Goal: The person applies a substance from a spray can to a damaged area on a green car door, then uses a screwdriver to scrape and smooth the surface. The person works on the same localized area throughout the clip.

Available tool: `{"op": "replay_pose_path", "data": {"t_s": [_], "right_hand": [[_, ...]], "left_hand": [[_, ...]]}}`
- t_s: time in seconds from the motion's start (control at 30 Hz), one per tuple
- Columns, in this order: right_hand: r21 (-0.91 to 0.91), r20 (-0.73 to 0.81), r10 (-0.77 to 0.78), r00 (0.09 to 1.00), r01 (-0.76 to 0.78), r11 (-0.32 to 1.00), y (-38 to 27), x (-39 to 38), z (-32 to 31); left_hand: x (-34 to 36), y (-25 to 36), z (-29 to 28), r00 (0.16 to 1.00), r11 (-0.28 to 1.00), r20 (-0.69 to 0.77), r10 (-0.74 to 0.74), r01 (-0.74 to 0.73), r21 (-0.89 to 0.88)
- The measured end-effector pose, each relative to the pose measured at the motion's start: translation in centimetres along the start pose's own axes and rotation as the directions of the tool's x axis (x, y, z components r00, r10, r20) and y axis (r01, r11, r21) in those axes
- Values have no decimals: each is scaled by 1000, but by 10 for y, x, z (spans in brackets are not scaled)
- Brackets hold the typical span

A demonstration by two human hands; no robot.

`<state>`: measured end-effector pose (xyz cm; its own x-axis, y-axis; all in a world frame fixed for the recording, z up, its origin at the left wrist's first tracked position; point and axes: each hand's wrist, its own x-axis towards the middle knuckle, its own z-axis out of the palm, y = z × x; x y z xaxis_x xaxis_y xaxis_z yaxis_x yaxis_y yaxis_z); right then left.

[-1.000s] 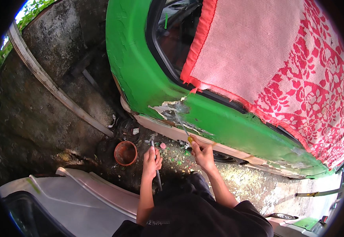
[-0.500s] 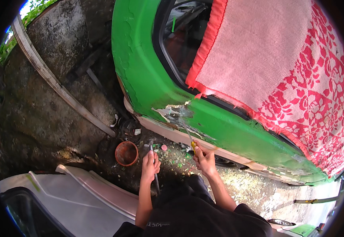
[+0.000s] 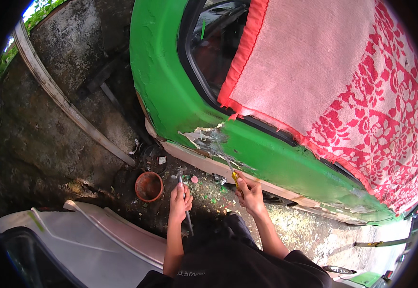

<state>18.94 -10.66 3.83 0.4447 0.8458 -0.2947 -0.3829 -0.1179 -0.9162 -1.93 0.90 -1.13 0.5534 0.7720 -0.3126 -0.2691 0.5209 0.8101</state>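
Observation:
My right hand (image 3: pixel 250 196) is closed round the yellow handle of a screwdriver (image 3: pixel 235 176). Its long metal shaft points up and left to a damaged patch (image 3: pixel 208 139) on the green car body (image 3: pixel 170 113), where paint is torn away to grey. The tip seems to touch the patch, but contact is hard to make out. Lower and to the left, my left hand (image 3: pixel 179 204) grips the dark shaft of a hammer (image 3: pixel 189 223). The small hammer head shows just above my fist, apart from the car.
A red patterned towel (image 3: pixel 310 72) hangs over the car's window. On the ground stands a brown pot (image 3: pixel 149 186) beside scattered paint chips (image 3: pixel 209 192). A pale car panel (image 3: pixel 89 235) lies close at lower left. A curved metal strip (image 3: pixel 65 98) leans along the stained wall.
The view has shifted slightly, so the car and pot sit a little further left. The hammer's head shows more plainly beside my left fist. Both hands keep their grips.

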Motion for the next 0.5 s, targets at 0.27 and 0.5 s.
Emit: {"op": "replay_pose_path", "data": {"t_s": [0.27,0.5], "right_hand": [[78,-3,40,999,-39,996,7,-5,-7],[79,-39,54,998,-51,996,15,7,-4]], "left_hand": [[-11,3,-5,998,1000,-68,20,-21,-10],[-1,3,-3,998,1000,-61,29,-29,7]]}}
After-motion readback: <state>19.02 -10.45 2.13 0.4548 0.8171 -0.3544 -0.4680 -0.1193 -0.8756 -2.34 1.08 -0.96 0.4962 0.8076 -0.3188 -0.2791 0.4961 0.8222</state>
